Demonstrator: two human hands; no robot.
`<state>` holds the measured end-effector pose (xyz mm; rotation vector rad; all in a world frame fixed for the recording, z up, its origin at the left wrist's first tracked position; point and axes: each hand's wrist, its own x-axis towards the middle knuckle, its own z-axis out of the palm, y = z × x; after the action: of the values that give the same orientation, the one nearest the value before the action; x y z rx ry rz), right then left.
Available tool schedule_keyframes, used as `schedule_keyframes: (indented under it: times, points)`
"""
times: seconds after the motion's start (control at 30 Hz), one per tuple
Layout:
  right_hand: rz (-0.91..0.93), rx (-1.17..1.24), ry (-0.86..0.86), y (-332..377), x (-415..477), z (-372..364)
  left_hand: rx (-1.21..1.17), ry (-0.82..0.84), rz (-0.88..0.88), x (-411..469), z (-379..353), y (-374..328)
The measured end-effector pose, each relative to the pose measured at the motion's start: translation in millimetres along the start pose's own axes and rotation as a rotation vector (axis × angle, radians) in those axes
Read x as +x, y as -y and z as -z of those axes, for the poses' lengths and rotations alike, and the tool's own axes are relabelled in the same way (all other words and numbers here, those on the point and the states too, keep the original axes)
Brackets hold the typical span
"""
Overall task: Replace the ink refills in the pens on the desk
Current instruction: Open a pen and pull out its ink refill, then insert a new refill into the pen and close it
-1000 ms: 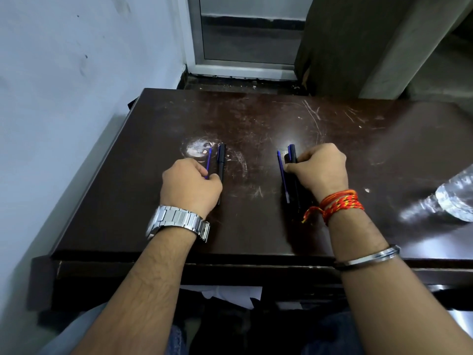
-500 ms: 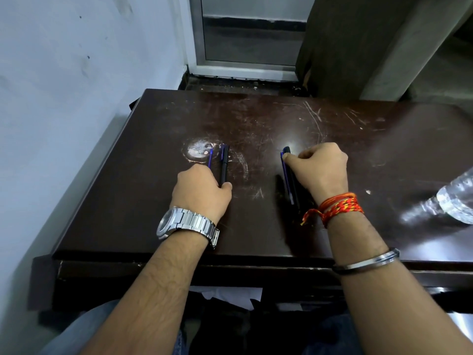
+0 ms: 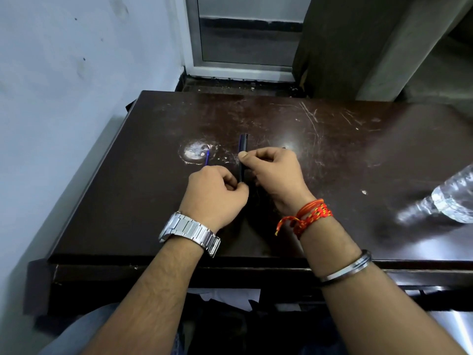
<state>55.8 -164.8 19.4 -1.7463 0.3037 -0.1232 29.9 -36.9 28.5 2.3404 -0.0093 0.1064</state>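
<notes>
A dark pen [image 3: 242, 160] stands nearly upright over the middle of the brown desk [image 3: 332, 155], its capped end pointing away from me. My left hand [image 3: 215, 193] pinches its lower end and my right hand [image 3: 273, 172] grips its middle with the thumb against the barrel. A thin blue refill [image 3: 207, 158] lies on the desk just beyond my left hand, partly hidden by the knuckles. A dark tip shows past my right hand's knuckles; what it belongs to is hidden.
A clear plastic bottle [image 3: 450, 198] lies on its side at the desk's right edge. A pale wall [image 3: 64, 98] runs along the left side. A white scuff mark [image 3: 195, 151] sits beside the refill. Papers show under the desk's front edge.
Both hands have come together at the desk's centre from their separate pen pairs. The dark pen from the left pair is now lifted and held by both hands.
</notes>
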Motion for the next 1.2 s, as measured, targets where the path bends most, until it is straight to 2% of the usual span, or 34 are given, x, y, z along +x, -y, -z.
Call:
schedule_keyframes:
  times: [0.2, 0.4, 0.57, 0.67, 0.83, 0.97, 1.1, 1.13, 1.2]
  points:
    - [-0.051, 0.209, 0.089, 1.7, -0.9, -6.1, -0.042, -0.010, 0.070, 2.7, 0.3, -0.6]
    - [-0.051, 0.184, 0.061, -1.2, 2.6, -7.8, -0.090, 0.005, 0.043, 1.5, -2.8, 0.7]
    - [-0.027, 0.251, 0.259, -1.0, -8.4, -14.4, -0.241, 0.015, 0.057, 4.1, -3.7, -1.3]
    - [0.013, 0.209, 0.171, 2.0, -11.4, -21.4, -0.215, -0.038, 0.014, 2.9, -5.3, -3.8]
    - [0.238, -0.024, -0.073, 6.6, -15.2, -23.6, -0.219, -0.011, -0.011, -0.6, -6.7, -9.4]
    - [0.247, 0.053, -0.050, 8.7, -16.4, -20.9, -0.251, 0.025, -0.022, 0.2, -3.2, -7.7]
    - [0.339, 0.202, -0.224, 20.3, -14.9, -13.2, -0.182, 0.194, 0.143, 6.0, 9.2, 4.5]
    - [0.366, 0.168, -0.246, 20.1, -13.4, -9.1, -0.211, 0.221, 0.185, 9.0, 11.7, 8.1]
    - [0.386, -0.112, -0.186, 13.8, -12.2, -3.9, -0.375, 0.187, 0.263, 15.7, 14.8, 13.0]
